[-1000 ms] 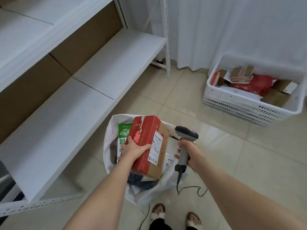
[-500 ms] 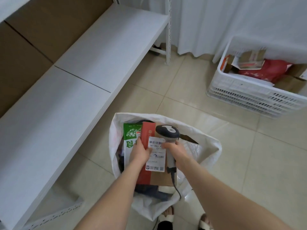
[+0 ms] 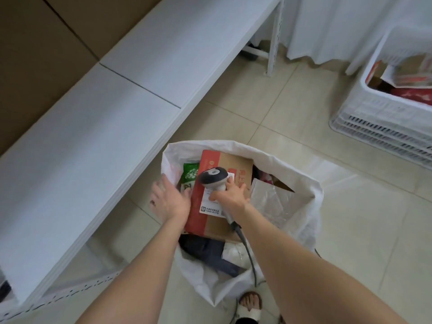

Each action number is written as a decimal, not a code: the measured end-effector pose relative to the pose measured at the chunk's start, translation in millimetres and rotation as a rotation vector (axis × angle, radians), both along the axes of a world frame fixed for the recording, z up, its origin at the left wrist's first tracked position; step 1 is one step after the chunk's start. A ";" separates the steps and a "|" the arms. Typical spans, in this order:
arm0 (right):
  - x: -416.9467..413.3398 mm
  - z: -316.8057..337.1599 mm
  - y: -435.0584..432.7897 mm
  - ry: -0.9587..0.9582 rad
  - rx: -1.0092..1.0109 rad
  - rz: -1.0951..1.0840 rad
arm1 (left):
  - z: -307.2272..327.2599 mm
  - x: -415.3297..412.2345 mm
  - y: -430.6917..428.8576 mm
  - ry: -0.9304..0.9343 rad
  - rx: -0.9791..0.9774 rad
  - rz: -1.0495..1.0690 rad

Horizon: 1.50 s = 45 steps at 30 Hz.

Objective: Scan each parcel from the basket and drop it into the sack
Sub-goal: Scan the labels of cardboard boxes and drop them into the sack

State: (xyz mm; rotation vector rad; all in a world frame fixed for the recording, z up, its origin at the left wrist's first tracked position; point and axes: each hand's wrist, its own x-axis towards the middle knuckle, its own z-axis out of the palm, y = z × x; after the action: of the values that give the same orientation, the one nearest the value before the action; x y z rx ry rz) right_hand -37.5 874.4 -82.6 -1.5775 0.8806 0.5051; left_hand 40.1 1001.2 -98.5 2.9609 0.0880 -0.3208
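Observation:
A red and brown cardboard parcel [image 3: 219,218] with a white label lies flat on top of the contents of the white sack [image 3: 301,220], which stands open on the floor. My left hand [image 3: 168,199] hovers at the parcel's left edge with fingers spread, holding nothing. My right hand [image 3: 231,195] grips the grey barcode scanner [image 3: 212,177] just above the parcel's label; its cable trails down past my forearm. The white basket [image 3: 374,118] with more parcels stands at the far right.
A low white shelf [image 3: 93,127] runs along the left, close to the sack. In the sack also lie a green packet [image 3: 189,173], a clear plastic bag [image 3: 271,199] and a dark parcel [image 3: 205,251]. White curtain at the back. My sandalled foot [image 3: 249,307] is below the sack.
The parcel went from held upright in my left hand to lying flat in the sack. My left hand let go and opened. The scanner hand moved over the label.

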 end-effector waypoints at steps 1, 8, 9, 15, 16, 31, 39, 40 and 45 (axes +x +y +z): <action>2.9 0.3 -3.1 0.009 -0.036 0.013 | -6.6 5.2 15.3 0.031 -0.031 0.169; 6.1 -10.5 -4.0 -0.004 -0.176 0.108 | -47.3 -10.8 41.4 0.364 -0.559 0.480; 8.5 -9.8 1.2 0.019 -0.204 0.142 | -41.1 -5.4 35.9 0.295 -0.585 0.453; 11.9 0.5 27.9 0.072 -0.307 0.146 | -1.7 27.9 53.3 0.343 -0.411 0.385; 11.1 4.1 28.1 0.075 -0.325 0.133 | -4.4 21.0 58.0 0.411 -0.398 0.413; 14.0 7.2 0.3 0.082 -0.227 -0.031 | 20.5 3.7 5.1 0.176 -0.708 0.324; -24.8 20.1 -19.8 0.046 -0.035 -0.398 | 47.8 -32.9 -5.7 0.319 -0.843 0.403; -36.9 29.3 -24.6 0.053 -0.040 -0.445 | 47.2 -38.1 -5.8 0.345 -0.822 0.420; -105.5 47.8 -43.2 0.227 -0.143 -0.662 | 50.2 -58.0 -7.8 0.369 -0.605 0.461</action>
State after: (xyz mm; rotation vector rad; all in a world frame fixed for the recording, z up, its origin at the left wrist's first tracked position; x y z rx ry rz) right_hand -143.0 831.2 -34.9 -1.2623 1.5603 0.1446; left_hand -17.8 993.4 -48.3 2.1764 0.5904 -0.6777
